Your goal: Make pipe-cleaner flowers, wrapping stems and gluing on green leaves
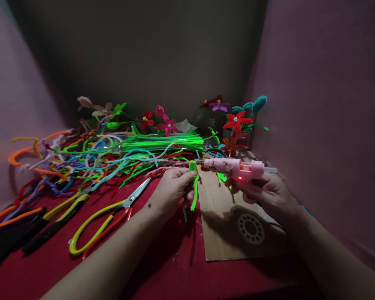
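Observation:
Between the thumb and fingers of my left hand (175,187) is a bright green pipe cleaner (194,196), looped at its top with a tail hanging down. My right hand (265,189) is wrapped round the handle of a pink glue gun (234,167). A red light glows on the gun's side, and a pale glue stick (270,170) pokes out of its back. The nozzle points left, close to the green loop; I cannot tell whether they touch. More green pieces (221,178) show beneath the gun, partly hidden by my right fingers.
Yellow-and-red scissors (112,216) and yellow-and-black pliers (62,216) lie left on the red cloth (162,266). A wooden board (218,233) bears a white ring with holes (251,228). Behind are a green pipe cleaner bundle (162,142), tangled coloured ones (90,158) and fuzzy flowers (237,121).

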`<state>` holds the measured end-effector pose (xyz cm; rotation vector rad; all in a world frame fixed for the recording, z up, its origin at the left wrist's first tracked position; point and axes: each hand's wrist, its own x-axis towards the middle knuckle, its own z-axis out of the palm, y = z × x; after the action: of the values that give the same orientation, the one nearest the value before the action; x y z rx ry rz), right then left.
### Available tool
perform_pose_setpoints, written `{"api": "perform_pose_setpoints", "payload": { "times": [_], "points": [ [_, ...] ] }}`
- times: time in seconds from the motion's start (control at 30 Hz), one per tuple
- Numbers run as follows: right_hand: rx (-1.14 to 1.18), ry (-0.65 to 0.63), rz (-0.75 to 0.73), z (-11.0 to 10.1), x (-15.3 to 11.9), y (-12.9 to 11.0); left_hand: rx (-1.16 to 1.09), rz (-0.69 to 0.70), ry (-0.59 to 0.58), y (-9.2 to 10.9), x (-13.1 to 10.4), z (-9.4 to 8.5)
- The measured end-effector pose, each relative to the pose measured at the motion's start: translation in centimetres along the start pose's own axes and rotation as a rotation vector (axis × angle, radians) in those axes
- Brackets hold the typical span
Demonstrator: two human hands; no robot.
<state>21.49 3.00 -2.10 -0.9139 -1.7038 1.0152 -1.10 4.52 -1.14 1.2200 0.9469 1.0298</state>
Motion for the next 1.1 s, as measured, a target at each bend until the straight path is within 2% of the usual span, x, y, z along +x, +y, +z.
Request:
{"api": "perform_pose_setpoints", "payload": {
  "times": [0.33, 0.5, 0.7, 1.1],
  "points": [
    [-0.034, -0.003, -0.006, 0.03, -0.02, -0.32, 0.02, -0.014, 0.009, 0.13, -0.05, 0.18],
    [-0.042, -0.017, -0.01, -0.07, 0.01, -0.14, -0.039, -0.013, 0.018, 0.2, 0.11, 0.04],
    [-0.011, 0.02, -0.011, 0.06, 0.05, 0.02, -0.002, -0.004, 0.02, 0.24, 0.08, 0.11],
    [-0.041, -0.019, -0.017, 0.1, 0.06, -0.41, -0.052, -0.011, 0.018, 0.17, 0.09, 0.02]
  ]
}}
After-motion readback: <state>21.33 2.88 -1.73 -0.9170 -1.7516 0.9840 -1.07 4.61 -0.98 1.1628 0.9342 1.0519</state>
